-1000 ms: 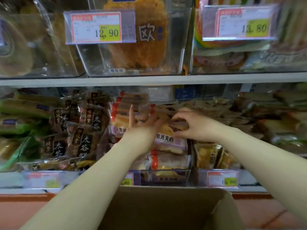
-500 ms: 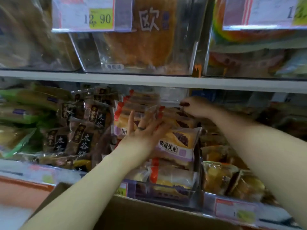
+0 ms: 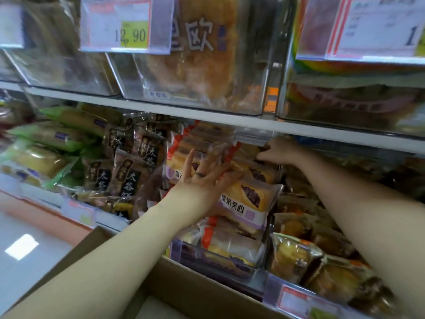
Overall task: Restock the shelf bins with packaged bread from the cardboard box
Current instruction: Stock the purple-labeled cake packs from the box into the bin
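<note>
Bread packs [image 3: 243, 199]: light, soft, squashy buns in slick film. They'll likely slide on each other and dent if squeezed, so best taken flat across the broad face or by the crimped end seals, not pinched mid-bun. Looks: clear wrap with a red-orange end strip and a pale purple label band with dark characters; golden bun with dark purple filling showing. They sit centre frame, stacked leaning in a clear bin [image 3: 207, 263] on the lower shelf, and the pile reaches nearly to the shelf board [image 3: 207, 116] above. Left hand [image 3: 207, 176]: fingers spread and straight, ring on one finger, palm pressed flat on the front of the stack, steadying it and gripping nothing. Right hand [image 3: 278, 150]: reaches in at the top back of the stack just under the shelf board, touching the top packs; the fingers are blurred and partly hidden, so can't tell if it grips or only pushes. Judgement: the bin is close to full, and this looks like tidying or seating the last packs. Box [image 3: 202, 291]: cardboard, open, bottom centre, just below the bin; contents not visible. Left of the bin are dark packs [image 3: 128, 178], then green packs [image 3: 57, 134] further left. Yellowish packs [image 3: 294, 256] sit lower right. Upper centre, a clear bin holds a big loaf [image 3: 195, 65], with a price tag [image 3: 124, 31] reading 12.90 at upper left.
</note>
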A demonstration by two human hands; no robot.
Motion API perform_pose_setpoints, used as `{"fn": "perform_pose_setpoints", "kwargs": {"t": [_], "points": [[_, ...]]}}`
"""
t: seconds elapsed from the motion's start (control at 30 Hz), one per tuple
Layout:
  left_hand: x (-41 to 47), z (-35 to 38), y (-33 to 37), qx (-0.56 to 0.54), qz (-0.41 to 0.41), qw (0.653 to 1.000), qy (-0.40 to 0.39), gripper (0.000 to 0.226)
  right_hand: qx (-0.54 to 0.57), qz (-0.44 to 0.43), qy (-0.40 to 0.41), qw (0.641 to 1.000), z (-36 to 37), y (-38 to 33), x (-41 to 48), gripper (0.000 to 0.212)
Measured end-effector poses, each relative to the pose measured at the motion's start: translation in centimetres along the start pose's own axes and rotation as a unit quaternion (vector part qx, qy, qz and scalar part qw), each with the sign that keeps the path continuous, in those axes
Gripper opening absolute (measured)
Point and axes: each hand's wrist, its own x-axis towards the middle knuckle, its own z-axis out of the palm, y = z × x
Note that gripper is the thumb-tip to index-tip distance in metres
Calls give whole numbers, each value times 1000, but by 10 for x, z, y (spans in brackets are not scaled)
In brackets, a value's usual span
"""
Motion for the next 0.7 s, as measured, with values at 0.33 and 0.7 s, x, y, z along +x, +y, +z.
{"fn": "perform_pose_setpoints", "kwargs": {"t": [0.33,0.7], "points": [[2,-2,-2,0,10,1000,1,81,130,-19,166,977,11,11,18,33],[0,2,-4,2,29,999,19,92,66,-83,234,966,9,0,-22,20]]}}
